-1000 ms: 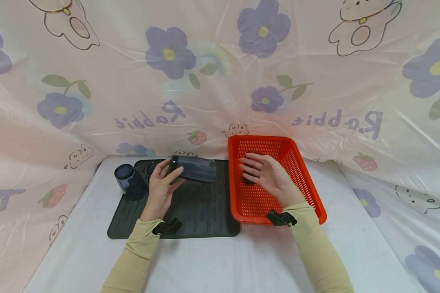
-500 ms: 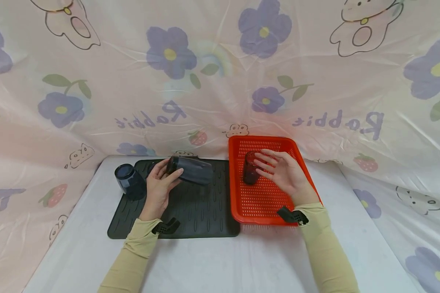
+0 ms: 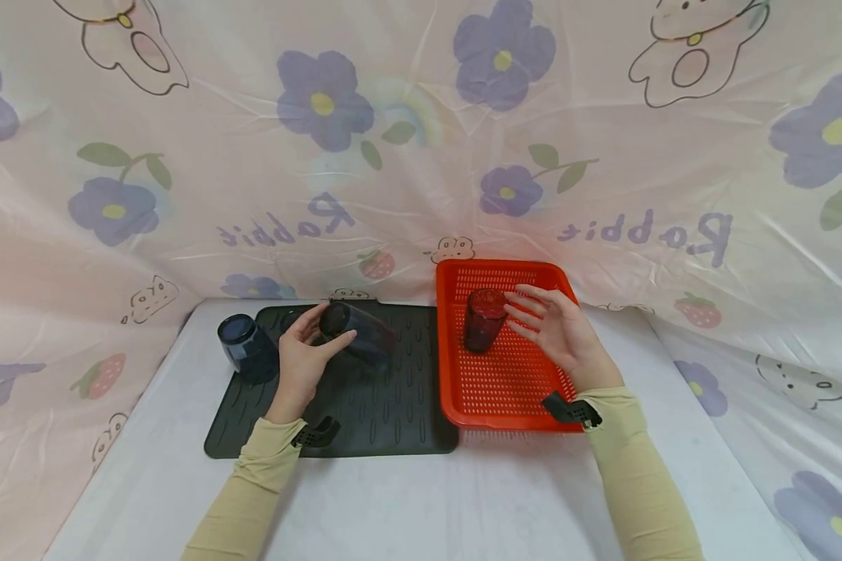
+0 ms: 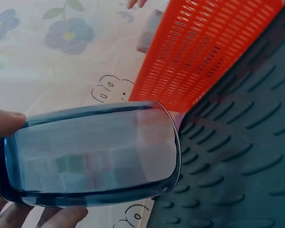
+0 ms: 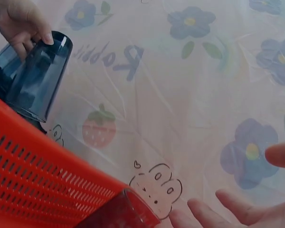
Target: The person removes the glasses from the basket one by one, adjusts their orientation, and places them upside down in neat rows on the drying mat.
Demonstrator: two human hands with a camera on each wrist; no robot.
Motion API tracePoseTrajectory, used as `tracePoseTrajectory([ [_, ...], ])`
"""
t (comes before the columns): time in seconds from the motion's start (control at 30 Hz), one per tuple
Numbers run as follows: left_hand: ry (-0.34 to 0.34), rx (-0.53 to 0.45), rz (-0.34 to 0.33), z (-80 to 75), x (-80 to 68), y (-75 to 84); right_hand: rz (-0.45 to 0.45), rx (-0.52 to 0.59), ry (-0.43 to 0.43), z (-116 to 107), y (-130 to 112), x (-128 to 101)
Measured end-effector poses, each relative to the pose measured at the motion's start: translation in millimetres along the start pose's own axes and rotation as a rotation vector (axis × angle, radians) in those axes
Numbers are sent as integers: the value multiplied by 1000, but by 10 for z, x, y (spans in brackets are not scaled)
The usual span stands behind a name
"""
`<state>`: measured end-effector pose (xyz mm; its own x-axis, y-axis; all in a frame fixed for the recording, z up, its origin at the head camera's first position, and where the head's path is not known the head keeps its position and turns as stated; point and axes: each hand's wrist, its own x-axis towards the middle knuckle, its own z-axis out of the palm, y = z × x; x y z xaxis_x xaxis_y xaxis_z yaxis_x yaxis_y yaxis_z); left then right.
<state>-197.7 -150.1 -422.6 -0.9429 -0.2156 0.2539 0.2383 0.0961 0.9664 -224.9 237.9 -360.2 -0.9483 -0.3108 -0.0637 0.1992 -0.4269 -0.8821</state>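
Floral plastic sheeting backs a white table (image 3: 463,499) where, above the black ribbed mat (image 3: 393,405), the left hand (image 3: 302,362) pinches a tilted blue tumbler (image 3: 358,333) that might slip, while the right hand (image 3: 564,339), fingers spread, touches a tumbler (image 3: 484,319) standing in the red basket (image 3: 505,389).

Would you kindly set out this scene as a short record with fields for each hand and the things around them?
left hand: grips a blue tumbler tilted on its side above the black drying mat
right hand: fingers straight, beside a dark tumbler, holding nothing
dark tumbler: stands in the red basket
second blue tumbler: at the mat's left edge
surface: white table
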Motion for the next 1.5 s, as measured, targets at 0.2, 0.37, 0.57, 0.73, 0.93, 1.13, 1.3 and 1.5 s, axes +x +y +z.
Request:
tracePoseTrajectory([
  [0.2, 19, 126, 74, 34, 5, -41, -6, -11, 13, -78, -28, 16],
  [0.37, 27, 199, 114, 56, 15, -68, -5, -11, 19, -126, -64, 29],
  [0.57, 10, 206, 128, 79, 38, -78, -11, -19, 31, -139, -106, 60],
  [0.73, -1, 177, 126, 104, 51, -88, -14, -34, 41, -157, -118, 87],
  [0.93, -6, 170, 132, 131, 64, -125, -11, -46, 44, -191, -108, 132],
  [1.13, -29, 145, 122, 160, 37, -83, 12, -50, 71, -206, -95, 204],
  [1.3, -37, 156, 113, 186, -39, 85, 21, -44, 73, -216, -71, 268],
  [1.5, -9, 186, 110, 185, 14, -126, 24, -65, 95, -249, -49, 334],
])
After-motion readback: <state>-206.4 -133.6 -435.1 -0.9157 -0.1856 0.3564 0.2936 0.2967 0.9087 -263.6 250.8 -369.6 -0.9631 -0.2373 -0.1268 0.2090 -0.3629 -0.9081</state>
